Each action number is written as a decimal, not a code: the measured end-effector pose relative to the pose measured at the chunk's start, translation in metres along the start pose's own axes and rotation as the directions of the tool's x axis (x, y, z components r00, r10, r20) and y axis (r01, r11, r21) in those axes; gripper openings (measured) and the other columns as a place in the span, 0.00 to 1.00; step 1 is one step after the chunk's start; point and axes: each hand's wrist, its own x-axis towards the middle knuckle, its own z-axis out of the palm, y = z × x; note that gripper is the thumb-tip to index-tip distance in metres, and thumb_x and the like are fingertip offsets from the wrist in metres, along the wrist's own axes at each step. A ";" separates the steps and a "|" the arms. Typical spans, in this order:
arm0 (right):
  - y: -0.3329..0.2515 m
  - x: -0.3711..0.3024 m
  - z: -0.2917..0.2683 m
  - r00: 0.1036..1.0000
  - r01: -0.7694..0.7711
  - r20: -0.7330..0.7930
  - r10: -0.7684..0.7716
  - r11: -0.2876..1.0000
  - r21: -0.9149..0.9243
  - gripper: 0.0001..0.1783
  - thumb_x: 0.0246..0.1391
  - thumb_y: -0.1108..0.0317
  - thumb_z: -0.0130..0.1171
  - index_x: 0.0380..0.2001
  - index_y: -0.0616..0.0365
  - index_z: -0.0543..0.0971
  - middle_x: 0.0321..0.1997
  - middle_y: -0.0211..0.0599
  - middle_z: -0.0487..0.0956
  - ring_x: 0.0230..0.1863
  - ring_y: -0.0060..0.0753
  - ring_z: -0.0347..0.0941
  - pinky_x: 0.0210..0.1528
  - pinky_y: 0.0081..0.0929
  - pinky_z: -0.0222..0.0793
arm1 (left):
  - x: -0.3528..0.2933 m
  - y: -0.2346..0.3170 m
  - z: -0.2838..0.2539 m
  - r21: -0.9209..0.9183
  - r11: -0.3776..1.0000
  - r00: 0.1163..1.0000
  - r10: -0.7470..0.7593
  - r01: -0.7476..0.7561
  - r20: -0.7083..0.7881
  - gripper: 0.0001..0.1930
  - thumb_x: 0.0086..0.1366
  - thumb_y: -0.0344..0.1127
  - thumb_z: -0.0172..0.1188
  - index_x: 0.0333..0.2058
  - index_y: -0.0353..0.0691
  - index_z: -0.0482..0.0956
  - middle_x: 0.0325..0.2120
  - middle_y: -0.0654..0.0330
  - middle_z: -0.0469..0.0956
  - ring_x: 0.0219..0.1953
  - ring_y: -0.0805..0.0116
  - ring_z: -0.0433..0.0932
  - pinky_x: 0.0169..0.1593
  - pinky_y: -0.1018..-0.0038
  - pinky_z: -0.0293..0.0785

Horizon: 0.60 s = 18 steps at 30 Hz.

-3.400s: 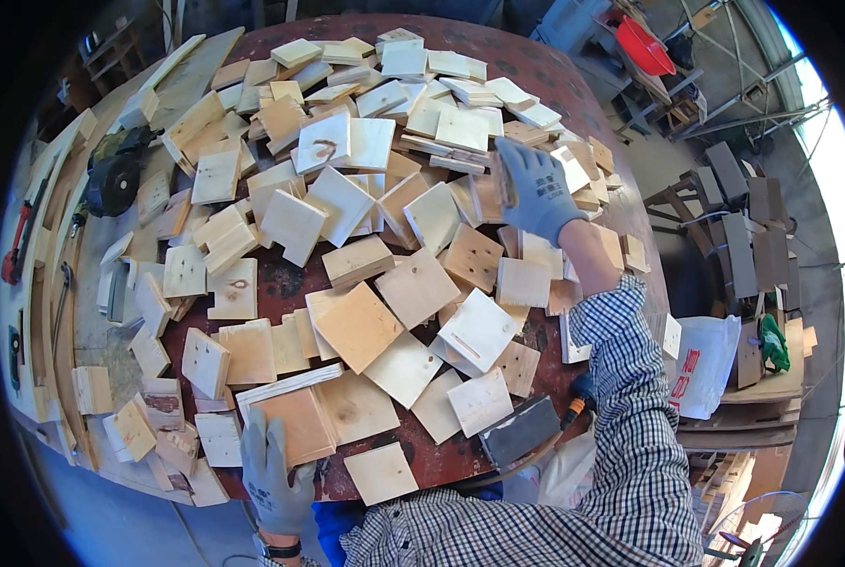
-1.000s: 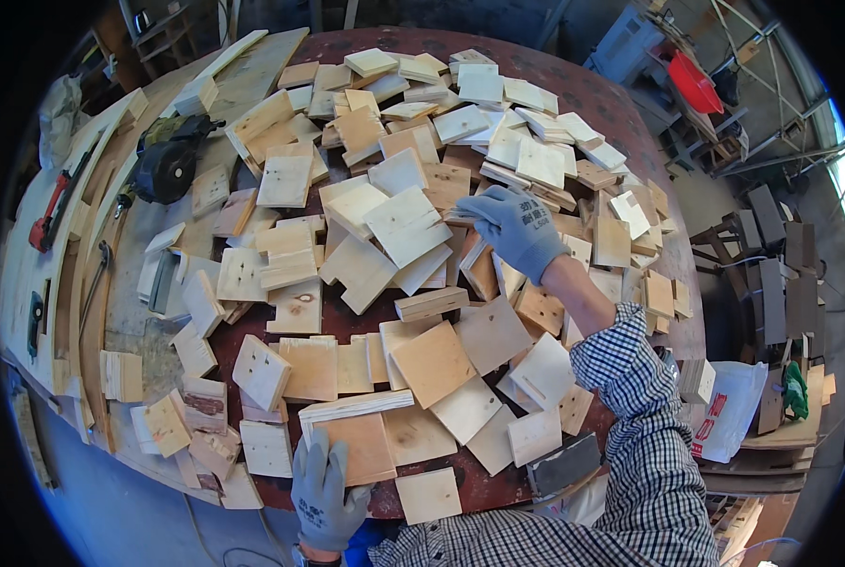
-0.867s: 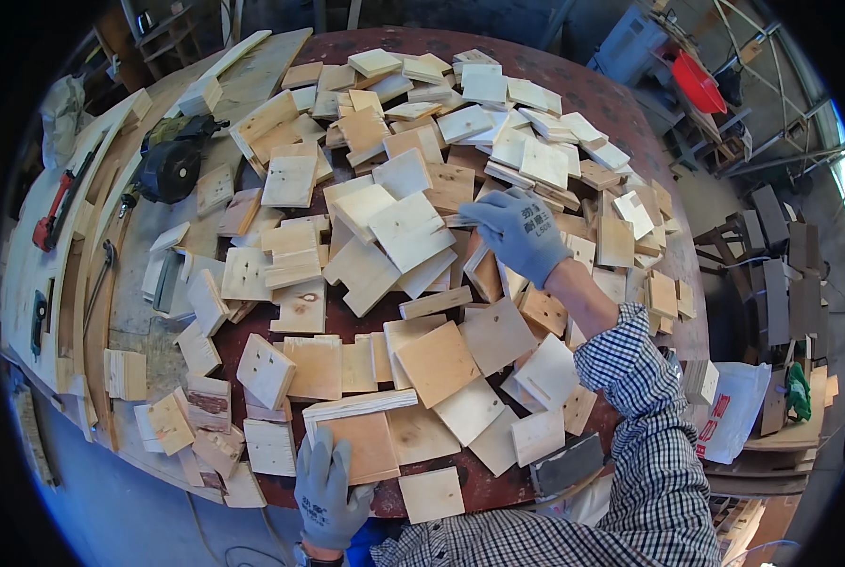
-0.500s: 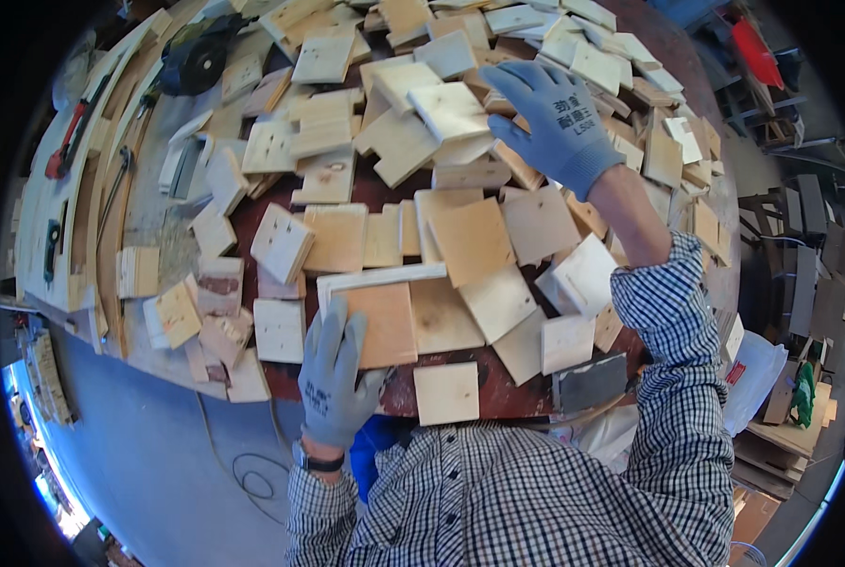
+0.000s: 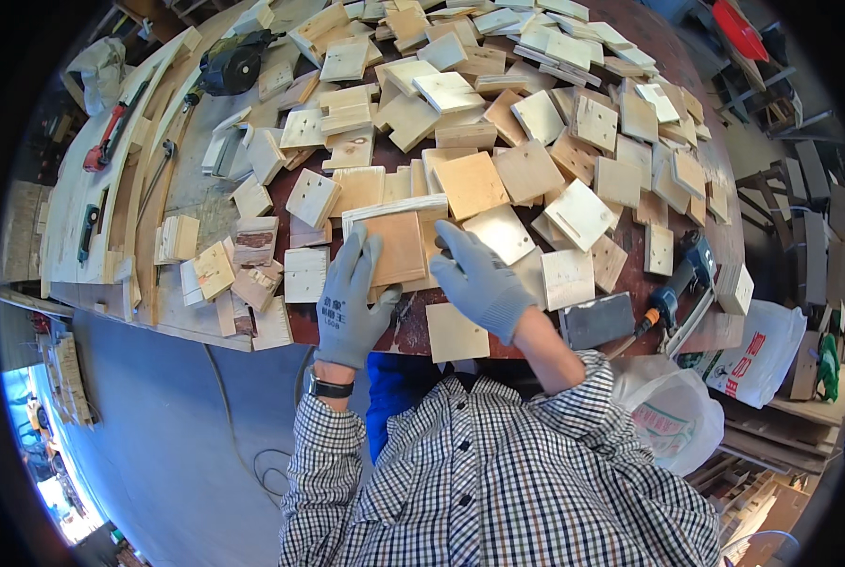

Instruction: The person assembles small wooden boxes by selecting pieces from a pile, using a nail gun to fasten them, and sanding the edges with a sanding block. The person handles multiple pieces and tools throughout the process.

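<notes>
Both my hands wear grey work gloves. My left hand grips a reddish-brown square wooden block at its left side, the thumb along the near edge. Against its far side stands a pale wooden board, partly hidden. My right hand is at the block's right side, fingers stretched out toward it; whether they touch it I cannot tell. Close to the hands lie a tan square block, a light square block at the table's near edge and a dark grey rectangular block.
Several wooden blocks are heaped across the dark red table. A blue power tool lies at the right. Long boards, a red-handled tool and a black round machine are at left. Plastic bags hang by the near right edge.
My right hand has come back from the far right of the heap to beside the reddish-brown block. My left hand still holds that block. The view has shifted, bringing the blue power tool into sight.
</notes>
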 end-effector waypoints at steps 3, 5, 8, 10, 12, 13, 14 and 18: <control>0.013 -0.013 0.038 0.995 -0.064 -0.071 0.070 0.994 0.085 0.42 0.66 0.46 0.56 0.71 0.69 0.64 0.66 0.66 0.72 0.67 0.66 0.69 0.71 0.52 0.64 | 0.001 -0.001 0.000 -0.011 1.000 0.999 -0.017 0.017 0.031 0.44 0.57 0.35 0.76 0.72 0.42 0.68 0.74 0.49 0.63 0.74 0.44 0.64 0.74 0.56 0.67; 0.020 -0.017 0.055 0.986 0.090 -0.138 -0.095 0.995 -0.041 0.46 0.62 0.44 0.61 0.71 0.67 0.64 0.69 0.64 0.70 0.71 0.65 0.65 0.74 0.52 0.59 | 0.003 0.002 0.000 0.020 0.999 0.998 -0.027 0.026 0.054 0.44 0.57 0.36 0.76 0.72 0.43 0.67 0.74 0.49 0.63 0.74 0.44 0.64 0.74 0.56 0.67; 0.028 -0.021 0.068 0.977 0.095 -0.191 -0.097 0.995 -0.023 0.48 0.60 0.45 0.64 0.73 0.65 0.63 0.71 0.62 0.70 0.71 0.64 0.65 0.74 0.52 0.59 | 0.006 -0.002 0.003 0.119 0.991 0.998 0.061 -0.064 0.031 0.43 0.60 0.42 0.74 0.71 0.39 0.65 0.75 0.45 0.59 0.73 0.41 0.65 0.71 0.56 0.70; 0.021 -0.021 0.056 0.986 0.051 -0.163 -0.036 0.995 0.089 0.49 0.59 0.45 0.66 0.75 0.63 0.62 0.73 0.60 0.69 0.73 0.63 0.64 0.75 0.52 0.58 | 0.005 -0.011 0.009 0.107 0.987 0.993 0.116 -0.117 0.016 0.43 0.64 0.47 0.72 0.72 0.38 0.63 0.76 0.41 0.56 0.75 0.38 0.60 0.73 0.55 0.68; 0.021 -0.023 0.052 0.989 0.076 -0.127 -0.072 0.997 0.027 0.49 0.58 0.47 0.66 0.75 0.60 0.63 0.73 0.58 0.69 0.73 0.64 0.64 0.76 0.52 0.58 | 0.005 -0.012 0.010 0.108 0.987 0.993 0.113 -0.115 0.027 0.43 0.67 0.49 0.70 0.73 0.37 0.62 0.76 0.40 0.55 0.76 0.37 0.59 0.74 0.55 0.66; 0.022 -0.024 0.051 0.990 0.091 -0.106 -0.091 0.996 -0.006 0.49 0.57 0.48 0.66 0.76 0.59 0.63 0.74 0.57 0.69 0.73 0.64 0.64 0.76 0.53 0.58 | 0.004 -0.011 0.012 0.108 0.988 0.993 0.111 -0.113 0.028 0.43 0.68 0.50 0.69 0.74 0.37 0.61 0.76 0.40 0.54 0.76 0.36 0.59 0.74 0.55 0.65; 0.022 -0.023 0.051 0.992 0.074 -0.101 -0.075 0.997 -0.014 0.49 0.56 0.48 0.66 0.76 0.56 0.63 0.74 0.55 0.69 0.72 0.64 0.64 0.76 0.52 0.58 | 0.003 -0.010 0.014 0.103 0.988 0.993 0.109 -0.113 0.046 0.43 0.69 0.50 0.68 0.74 0.36 0.60 0.76 0.39 0.54 0.76 0.36 0.58 0.74 0.54 0.65; 0.022 -0.021 0.055 0.992 0.044 -0.119 -0.039 0.998 0.040 0.49 0.56 0.44 0.65 0.75 0.56 0.64 0.73 0.54 0.68 0.72 0.64 0.64 0.75 0.53 0.59 | 0.005 -0.004 0.007 0.113 0.990 0.993 0.080 -0.090 0.089 0.44 0.70 0.47 0.66 0.76 0.33 0.56 0.77 0.37 0.51 0.76 0.35 0.58 0.75 0.52 0.63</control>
